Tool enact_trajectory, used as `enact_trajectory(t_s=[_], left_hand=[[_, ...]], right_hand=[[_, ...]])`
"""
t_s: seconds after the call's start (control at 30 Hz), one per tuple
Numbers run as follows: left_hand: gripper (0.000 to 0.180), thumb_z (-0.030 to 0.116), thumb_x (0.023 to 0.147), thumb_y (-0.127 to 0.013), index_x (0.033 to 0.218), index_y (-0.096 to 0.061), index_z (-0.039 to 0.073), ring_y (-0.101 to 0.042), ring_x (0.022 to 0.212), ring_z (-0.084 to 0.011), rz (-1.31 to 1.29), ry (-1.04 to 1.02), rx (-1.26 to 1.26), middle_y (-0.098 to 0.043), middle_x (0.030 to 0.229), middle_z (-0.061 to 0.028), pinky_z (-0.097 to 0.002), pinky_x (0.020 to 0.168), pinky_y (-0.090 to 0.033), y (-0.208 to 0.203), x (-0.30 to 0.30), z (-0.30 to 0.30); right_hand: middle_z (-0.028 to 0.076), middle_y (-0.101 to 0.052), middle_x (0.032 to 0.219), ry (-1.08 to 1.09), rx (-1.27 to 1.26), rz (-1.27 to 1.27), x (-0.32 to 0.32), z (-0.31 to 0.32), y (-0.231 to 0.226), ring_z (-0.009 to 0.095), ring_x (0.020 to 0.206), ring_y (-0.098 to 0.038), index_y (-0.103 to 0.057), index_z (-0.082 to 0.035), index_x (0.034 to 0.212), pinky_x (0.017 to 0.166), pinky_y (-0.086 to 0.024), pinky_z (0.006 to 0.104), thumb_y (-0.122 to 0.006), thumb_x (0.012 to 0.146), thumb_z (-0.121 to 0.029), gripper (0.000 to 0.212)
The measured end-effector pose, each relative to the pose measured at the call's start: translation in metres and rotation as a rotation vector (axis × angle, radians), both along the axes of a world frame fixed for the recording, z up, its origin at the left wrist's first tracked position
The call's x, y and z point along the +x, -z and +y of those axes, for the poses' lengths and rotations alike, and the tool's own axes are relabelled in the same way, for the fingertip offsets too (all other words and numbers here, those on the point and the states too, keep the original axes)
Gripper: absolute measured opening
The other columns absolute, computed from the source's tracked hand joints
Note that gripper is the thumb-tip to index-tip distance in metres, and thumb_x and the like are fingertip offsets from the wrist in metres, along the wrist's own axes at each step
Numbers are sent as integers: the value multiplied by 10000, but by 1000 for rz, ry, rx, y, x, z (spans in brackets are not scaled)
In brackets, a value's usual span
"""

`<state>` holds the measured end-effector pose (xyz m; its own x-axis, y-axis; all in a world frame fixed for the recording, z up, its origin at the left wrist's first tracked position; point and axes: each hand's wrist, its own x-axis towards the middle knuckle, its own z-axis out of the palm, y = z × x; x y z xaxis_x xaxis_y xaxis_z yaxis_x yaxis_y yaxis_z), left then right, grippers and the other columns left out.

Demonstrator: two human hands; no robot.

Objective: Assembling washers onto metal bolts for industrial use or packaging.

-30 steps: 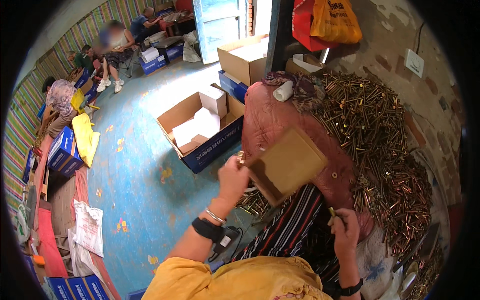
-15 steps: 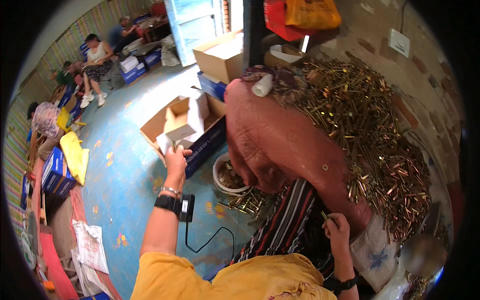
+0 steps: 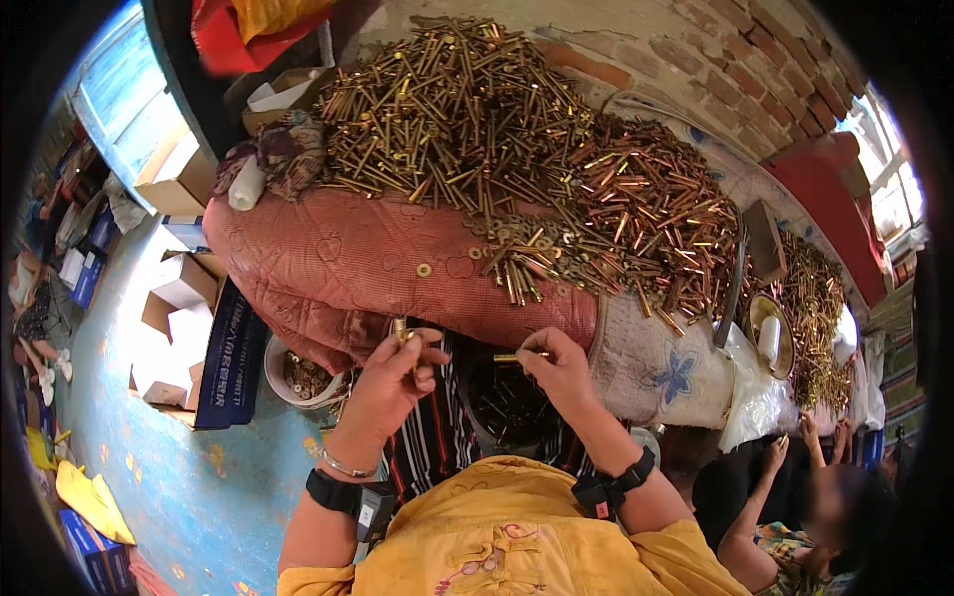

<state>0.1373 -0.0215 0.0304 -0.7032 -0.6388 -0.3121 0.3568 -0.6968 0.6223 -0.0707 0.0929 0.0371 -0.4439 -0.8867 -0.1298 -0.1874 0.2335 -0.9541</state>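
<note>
My left hand (image 3: 390,375) is closed round a short brass-coloured metal piece (image 3: 400,330), which stands up between thumb and fingers. Just to its right, my right hand (image 3: 556,364) pinches a slim brass-coloured bolt (image 3: 506,358) that points toward the left hand. The two hands are apart. Below the right hand, between my knees, is a dark tub (image 3: 509,402) with several metal pieces in it. Ahead, a large heap of brass-coloured bolts (image 3: 457,119) lies on a padded red cover (image 3: 338,243), with flat washers (image 3: 515,238) near its front edge.
A white bucket of washers (image 3: 303,372) stands on the floor at left. Beyond it is a blue carton (image 3: 231,358) holding smaller white boxes. To the right are a round metal dish (image 3: 771,338) and a clear plastic bag (image 3: 743,392). Another person's arm (image 3: 760,507) reaches in at lower right.
My view has swung to the right. My left hand has come back from the carton of boxes to in front of my body, and my right hand now holds its bolt near it.
</note>
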Motion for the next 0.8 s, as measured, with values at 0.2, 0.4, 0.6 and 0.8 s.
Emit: enact_trajectory(t_s=[0.2, 0.4, 0.6, 0.8], left_hand=[[227, 196, 942, -473, 1082, -498, 19, -394, 594, -60, -191, 102, -153, -581, 823, -86, -186, 495, -338, -9, -57, 7], [144, 181, 936, -455, 986, -474, 47, -396, 579, -67, -307, 245, -329, -613, 906, -117, -195, 488, -346, 5, -97, 6], [182, 168, 928, -454, 1048, -504, 40, -548, 693, -99, -358, 222, -386, -616, 1028, -66, -220, 570, -438, 16, -130, 10], [185, 143, 933, -425, 1028, -524, 19, -552, 672, -91, -348, 96, -406, -610, 968, -52, -217, 550, -442, 7, -146, 1]], right_hand=[[63, -538, 759, 135, -95, 221, -51, -11, 3, 136, 696, -495, -565, -5, 855, 637, -413, 290, -634, 802, -104, 132], [104, -613, 781, 241, -104, 459, -79, -19, 3, 218, 666, -558, -564, -2, 864, 627, -448, 327, -667, 763, -118, 185], [90, -594, 731, 231, -111, 331, -64, -21, -3, 173, 641, -546, -566, -12, 876, 599, -442, 299, -651, 775, -84, 151], [85, -573, 765, 234, -188, 167, -66, -21, 9, 154, 683, -528, -566, 0, 919, 641, -436, 278, -637, 786, -64, 164]])
